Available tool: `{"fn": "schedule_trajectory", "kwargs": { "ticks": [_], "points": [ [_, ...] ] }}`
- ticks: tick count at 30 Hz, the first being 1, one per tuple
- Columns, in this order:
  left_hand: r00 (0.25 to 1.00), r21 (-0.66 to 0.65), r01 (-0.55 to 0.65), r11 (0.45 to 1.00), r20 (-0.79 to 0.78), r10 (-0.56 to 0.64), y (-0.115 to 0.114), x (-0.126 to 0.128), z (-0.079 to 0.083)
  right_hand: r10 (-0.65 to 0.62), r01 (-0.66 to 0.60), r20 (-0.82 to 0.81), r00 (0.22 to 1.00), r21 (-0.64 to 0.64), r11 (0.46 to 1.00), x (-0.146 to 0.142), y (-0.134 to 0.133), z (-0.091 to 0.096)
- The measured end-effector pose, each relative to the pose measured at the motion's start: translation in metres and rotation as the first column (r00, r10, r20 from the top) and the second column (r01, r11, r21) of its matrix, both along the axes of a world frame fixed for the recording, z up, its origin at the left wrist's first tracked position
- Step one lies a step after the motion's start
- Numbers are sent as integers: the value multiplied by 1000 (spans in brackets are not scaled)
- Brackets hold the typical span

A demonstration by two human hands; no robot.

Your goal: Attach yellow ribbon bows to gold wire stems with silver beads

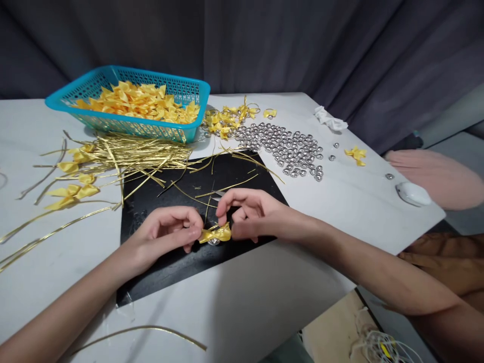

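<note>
My left hand (170, 229) and my right hand (247, 212) meet over a black mat (177, 201), pinching a small yellow ribbon bow (215, 234) between them. A silver bead (214, 242) shows just under the bow, and a thin gold wire tie (207, 212) rises from it between my fingers. My left fingers grip the bow's left end; my right fingers close on its right end.
A turquoise basket (94, 83) of yellow bows stands at the back left. Loose gold ties (139, 154) lie in front of it. A heap of silver beads (291, 146) lies at the right, finished bows (223, 121) behind. A white oval object (413, 193) sits near the table's right edge.
</note>
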State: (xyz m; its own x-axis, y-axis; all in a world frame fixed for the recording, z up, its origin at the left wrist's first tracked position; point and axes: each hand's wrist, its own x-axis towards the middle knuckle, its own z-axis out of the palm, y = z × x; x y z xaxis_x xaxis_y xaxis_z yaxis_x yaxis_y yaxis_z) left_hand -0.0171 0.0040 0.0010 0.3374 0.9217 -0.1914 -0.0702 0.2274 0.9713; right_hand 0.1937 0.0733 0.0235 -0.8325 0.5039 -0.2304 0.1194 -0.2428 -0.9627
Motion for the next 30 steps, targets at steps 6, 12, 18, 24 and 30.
{"fn": "schedule_trajectory", "kwargs": {
  "ticks": [6,12,18,24,30],
  "points": [
    [1000,-7,13,1000,15,-13,0,1,2,-6,-21,122,993,216,976,-1,-5,1],
    [1000,7,3,1000,-1,-3,1,1,-1,-25,19,66,998,95,995,-3,-2,-2],
    [983,36,55,998,-178,-48,-1,9,7,-145,145,7,989,6,989,-7,-2,-4],
    [949,25,93,995,-304,-81,-1,14,10,-198,197,0,980,52,979,-6,0,-8],
    [947,-2,65,998,-316,-62,0,14,9,-138,138,-7,990,-2,990,-6,-1,-8]
  ]
}}
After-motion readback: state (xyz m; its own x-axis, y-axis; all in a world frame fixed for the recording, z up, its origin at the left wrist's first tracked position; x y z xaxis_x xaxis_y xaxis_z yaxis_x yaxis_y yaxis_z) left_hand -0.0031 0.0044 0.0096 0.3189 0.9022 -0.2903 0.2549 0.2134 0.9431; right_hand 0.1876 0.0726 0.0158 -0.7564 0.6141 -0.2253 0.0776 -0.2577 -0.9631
